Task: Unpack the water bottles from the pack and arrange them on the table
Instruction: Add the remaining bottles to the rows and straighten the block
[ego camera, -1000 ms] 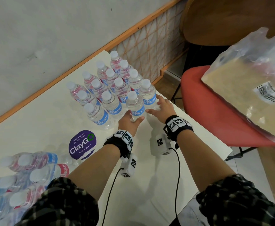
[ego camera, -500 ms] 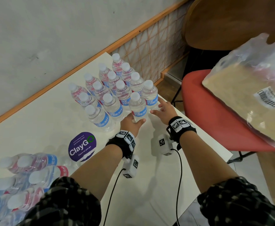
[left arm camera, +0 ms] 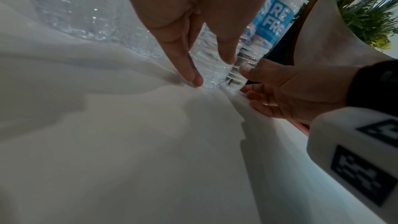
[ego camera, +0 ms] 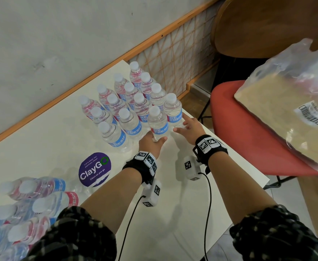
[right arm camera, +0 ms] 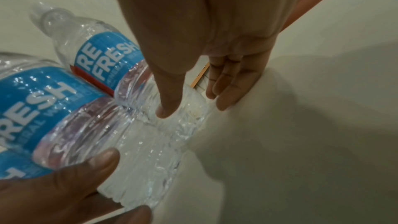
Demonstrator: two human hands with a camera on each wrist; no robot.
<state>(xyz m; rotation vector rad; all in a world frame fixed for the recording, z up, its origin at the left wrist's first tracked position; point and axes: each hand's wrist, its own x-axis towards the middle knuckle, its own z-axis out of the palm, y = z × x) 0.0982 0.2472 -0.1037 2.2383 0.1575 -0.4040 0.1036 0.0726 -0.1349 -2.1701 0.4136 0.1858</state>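
Several upright water bottles (ego camera: 129, 102) with blue labels stand in rows at the table's far right corner. My left hand (ego camera: 153, 141) holds the base of the front bottle (ego camera: 157, 123) between thumb and fingers; in the left wrist view the left hand (left arm camera: 212, 71) straddles that bottle (left arm camera: 235, 79). My right hand (ego camera: 182, 125) lies open beside the rightmost bottle (ego camera: 173, 110). In the right wrist view the thumb of my right hand (right arm camera: 193, 108) touches the rightmost bottle's base (right arm camera: 183, 122), with its fingers straight on the table. The shrink-wrapped pack (ego camera: 22, 204) lies at the lower left.
The white table (ego camera: 41, 147) ends just right of my right hand. A purple ClayGo sticker (ego camera: 95, 169) lies near the left wrist. Beyond the edge stands a red chair (ego camera: 239, 129) with a plastic-wrapped package (ego camera: 286, 110) on it. A wall runs behind.
Both hands stay at the bases of the two front bottles. Only the head view has shifted slightly.
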